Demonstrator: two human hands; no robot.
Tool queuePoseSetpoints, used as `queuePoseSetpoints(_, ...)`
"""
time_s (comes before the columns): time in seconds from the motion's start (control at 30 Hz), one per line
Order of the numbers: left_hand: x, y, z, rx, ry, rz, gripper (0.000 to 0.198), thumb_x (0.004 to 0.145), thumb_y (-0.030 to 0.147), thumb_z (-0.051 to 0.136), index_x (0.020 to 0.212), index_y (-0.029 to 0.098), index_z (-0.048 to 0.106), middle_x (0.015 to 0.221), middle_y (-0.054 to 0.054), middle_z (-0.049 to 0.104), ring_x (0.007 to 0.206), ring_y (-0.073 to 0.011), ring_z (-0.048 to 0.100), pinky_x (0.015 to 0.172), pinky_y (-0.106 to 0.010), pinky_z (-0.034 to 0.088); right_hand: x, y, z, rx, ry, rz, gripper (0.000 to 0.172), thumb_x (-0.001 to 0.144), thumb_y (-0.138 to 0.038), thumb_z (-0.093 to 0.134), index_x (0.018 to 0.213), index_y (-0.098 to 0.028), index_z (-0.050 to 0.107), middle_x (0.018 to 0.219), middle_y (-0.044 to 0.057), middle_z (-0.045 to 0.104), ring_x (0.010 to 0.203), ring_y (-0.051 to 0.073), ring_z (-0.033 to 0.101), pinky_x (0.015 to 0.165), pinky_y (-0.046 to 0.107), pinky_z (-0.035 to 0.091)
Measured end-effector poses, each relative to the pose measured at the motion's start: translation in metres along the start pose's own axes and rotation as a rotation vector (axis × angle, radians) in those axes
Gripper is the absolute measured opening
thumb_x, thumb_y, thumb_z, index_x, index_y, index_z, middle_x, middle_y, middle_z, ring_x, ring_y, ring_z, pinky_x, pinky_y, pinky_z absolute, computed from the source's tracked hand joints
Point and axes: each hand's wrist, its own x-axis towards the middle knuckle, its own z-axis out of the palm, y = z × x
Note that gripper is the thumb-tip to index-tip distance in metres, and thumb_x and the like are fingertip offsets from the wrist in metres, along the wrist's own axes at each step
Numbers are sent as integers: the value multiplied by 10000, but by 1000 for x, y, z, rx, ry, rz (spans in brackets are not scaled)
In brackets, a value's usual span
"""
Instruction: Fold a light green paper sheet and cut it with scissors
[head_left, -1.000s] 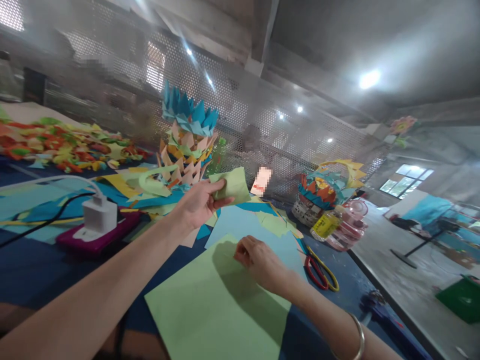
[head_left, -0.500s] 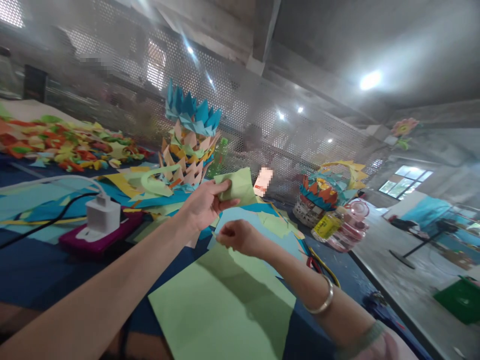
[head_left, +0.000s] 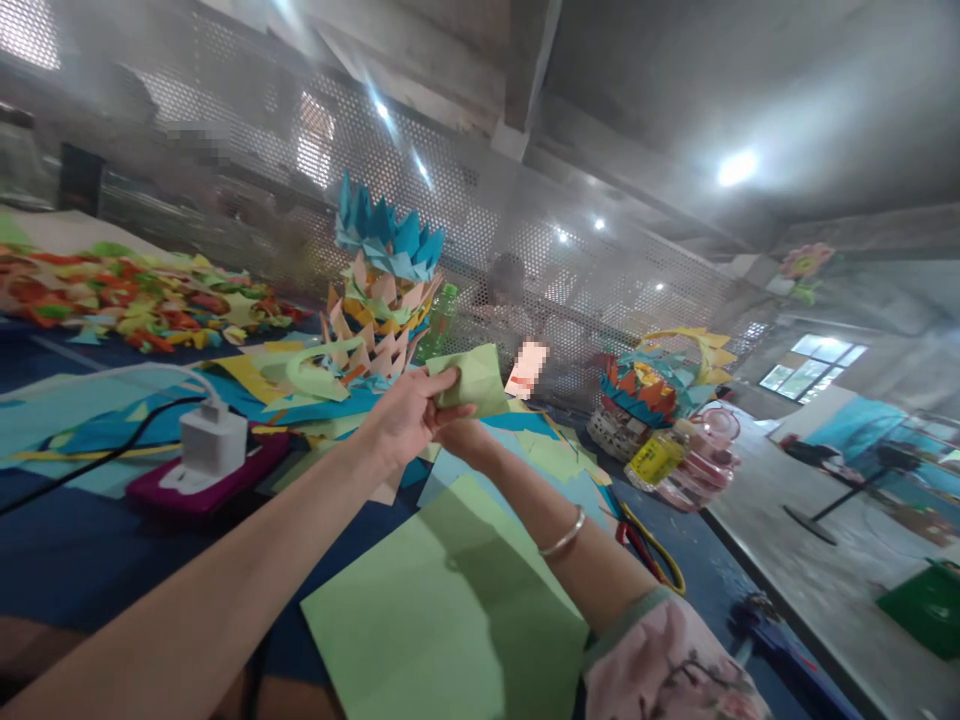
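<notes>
My left hand (head_left: 411, 418) pinches a small folded piece of light green paper (head_left: 478, 380), thumb on the near face, and holds it up above the table. Close below it is my right hand (head_left: 463, 438), reaching in behind the left. Its fingers are hidden by the left hand, so I cannot see whether they touch the paper. A bangle sits on that forearm. Under my forearms lies a large light green sheet (head_left: 442, 610), partly over a pale blue sheet (head_left: 442, 470).
Left stands a white charger (head_left: 212, 445) on a purple power strip (head_left: 262, 465). Behind are a layered paper craft (head_left: 382, 290) and a heap of cut paper (head_left: 135, 295). To the right are yellow-handled scissors (head_left: 660, 550), a yellow-labelled bottle (head_left: 656, 455) and a glue gun (head_left: 787, 650).
My right hand has moved up and forward, from below the folded paper to behind my left hand. The left hand still grips the folded green paper in nearly the same place.
</notes>
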Motion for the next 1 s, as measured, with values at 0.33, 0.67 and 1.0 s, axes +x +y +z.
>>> queuePoseSetpoints(0.33, 4, -47, -8, 266, 25, -137, 192, 952, 233, 658, 1119, 140, 639, 1113, -64, 660, 914, -185, 670, 771, -357, 585, -104, 17, -85, 14, 184, 13, 670, 831, -818, 397, 793, -195, 642, 792, 52, 632, 718, 158, 591, 612, 274, 456)
queuePoseSetpoints(0.67, -9, -69, 2, 421, -89, -345, 87, 952, 181, 651, 1015, 123, 664, 1009, -41, 692, 841, -156, 684, 748, -324, 586, -128, 52, -87, -168, 306, -97, 501, 734, -639, 670, 588, -237, 409, 562, -58, 360, 564, 119, 317, 540, 264, 260)
queuePoseSetpoints(1.0, -5, -79, -3, 492, -54, -294, 91, 953, 195, 659, 909, 117, 677, 911, -15, 706, 776, -135, 685, 760, -321, 588, -135, 46, -86, -209, 402, -126, 445, 742, -547, 643, 567, -224, 391, 550, -62, 327, 569, 109, 306, 534, 267, 235)
